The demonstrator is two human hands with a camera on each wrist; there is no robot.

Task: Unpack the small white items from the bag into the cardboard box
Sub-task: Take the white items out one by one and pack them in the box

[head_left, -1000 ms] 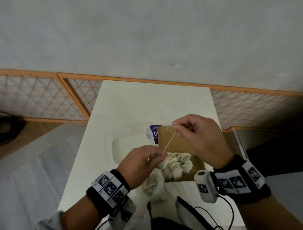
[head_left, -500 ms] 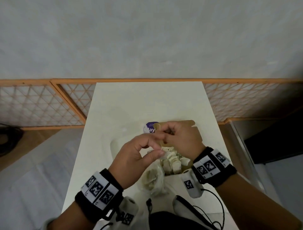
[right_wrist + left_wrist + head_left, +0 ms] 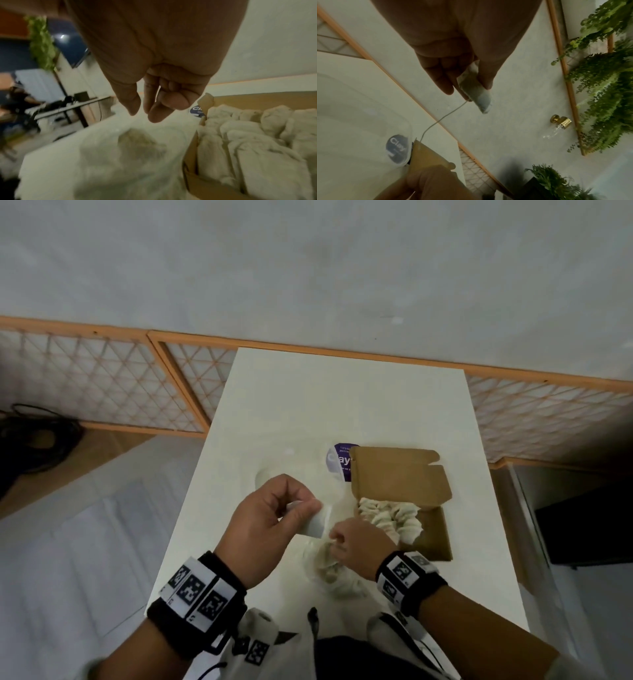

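Left hand (image 3: 265, 529) pinches one small white item (image 3: 475, 88) between thumb and fingertips, held up off the table (image 3: 308, 392). Item is a flat soft pouch, off-white to pale grey, crimped along the top edge, with a thin string (image 3: 443, 117) trailing off it toward the cardboard box (image 3: 400, 474). In the head view the same pouch (image 3: 317, 520) sits just left of the box, above the bag (image 3: 329, 568).

Right hand (image 3: 359, 546) is down at the bag mouth, fingers curled. Right wrist view shows thumb and fingertips (image 3: 137, 100) close together just above the bag (image 3: 130, 148), but that view is blurred; can't tell if they're pinching anything.

Bag is thin, clear, crumpled plastic at the near edge of the table, with a clump of the same off-white pouches visible through it.

Box is brown, lid flap open and tilted away from the person, right of centre on the table. Its left part is packed with a row of the pouches (image 3: 390, 517) standing on edge, wrinkled, cream-white. Wrist view shows them pressed against each other (image 3: 254, 135) and against the box's left wall.

Clear plastic container with a purple round label (image 3: 339, 462) lies just left of the box's far corner, touching or nearly touching it.
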